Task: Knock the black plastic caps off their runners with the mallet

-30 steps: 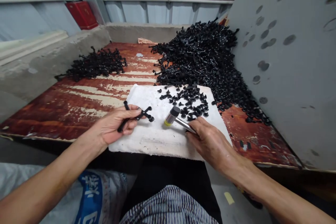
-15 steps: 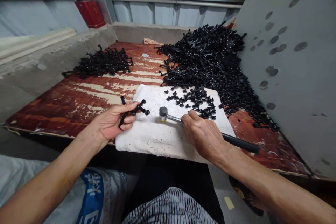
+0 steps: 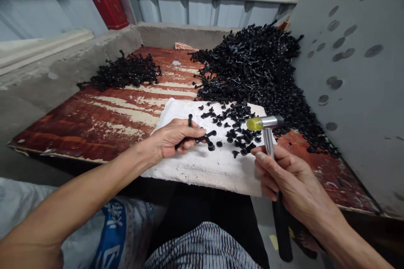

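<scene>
In my left hand (image 3: pixel 172 138) is a black branched part (image 3: pixel 209 139) with rounded ends, pinched between thumb and fingers above the white cloth (image 3: pixel 192 172). Part of it is hidden behind the fingers. My right hand (image 3: pixel 288 172) grips a mallet (image 3: pixel 269 141) by its metal shaft just below the head, with the black handle pointing down. The mallet head has a clear yellow face to the left and a dark face to the right. Small black disc-shaped pieces (image 3: pixel 235 125) lie scattered on the cloth between and beyond the hands.
A large heap of black parts (image 3: pixel 252 63) covers the back right of the worn red-brown board (image 3: pixel 104 111). A smaller pile (image 3: pixel 126 71) sits at the back left. A grey panel (image 3: pixel 353 88) rises on the right, and a low concrete ledge (image 3: pixel 63 56) runs along the left.
My left hand has moved right over the cloth with the black part. My right hand has lifted the mallet off the cloth and turned it upright, moving right. More small pieces lie nearer me.
</scene>
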{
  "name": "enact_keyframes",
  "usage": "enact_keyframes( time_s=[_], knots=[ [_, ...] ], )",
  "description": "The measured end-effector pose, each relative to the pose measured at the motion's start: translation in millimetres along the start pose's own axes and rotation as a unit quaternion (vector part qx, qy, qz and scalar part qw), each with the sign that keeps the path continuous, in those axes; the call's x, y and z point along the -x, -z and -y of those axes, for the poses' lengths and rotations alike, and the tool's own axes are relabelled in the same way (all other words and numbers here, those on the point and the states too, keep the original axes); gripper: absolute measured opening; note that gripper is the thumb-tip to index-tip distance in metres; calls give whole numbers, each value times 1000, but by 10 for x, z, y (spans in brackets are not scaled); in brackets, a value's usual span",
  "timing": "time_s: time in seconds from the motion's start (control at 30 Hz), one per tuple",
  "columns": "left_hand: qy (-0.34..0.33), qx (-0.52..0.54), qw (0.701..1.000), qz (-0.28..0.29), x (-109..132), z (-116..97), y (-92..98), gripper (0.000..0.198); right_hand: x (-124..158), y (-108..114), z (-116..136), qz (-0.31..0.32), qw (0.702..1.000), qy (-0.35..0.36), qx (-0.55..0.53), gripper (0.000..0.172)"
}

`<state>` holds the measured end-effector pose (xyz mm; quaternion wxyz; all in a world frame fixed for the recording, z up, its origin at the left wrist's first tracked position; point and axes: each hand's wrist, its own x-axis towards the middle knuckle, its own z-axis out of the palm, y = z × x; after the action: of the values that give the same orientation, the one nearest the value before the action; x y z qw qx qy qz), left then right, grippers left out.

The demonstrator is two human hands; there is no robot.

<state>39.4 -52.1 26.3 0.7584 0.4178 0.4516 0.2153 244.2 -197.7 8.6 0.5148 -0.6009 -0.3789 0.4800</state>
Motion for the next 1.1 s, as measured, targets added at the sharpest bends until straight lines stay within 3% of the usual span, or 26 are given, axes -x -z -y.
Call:
enact_keyframes(
  time_s=[0.13,0.33,1.1],
  knots=[
    [36,-40,998,11,-102,5,-129,15,27,7,-171,-8,998,-26,-48,35],
    [70,-71,995,-14,-125,-22,-187,18,12,15,-203,-4,997,-34,-68,37],
    [72,-119,990,-35,-169,-4,-229,25,10,36,-203,8,998,-34,-58,37]
  ],
)
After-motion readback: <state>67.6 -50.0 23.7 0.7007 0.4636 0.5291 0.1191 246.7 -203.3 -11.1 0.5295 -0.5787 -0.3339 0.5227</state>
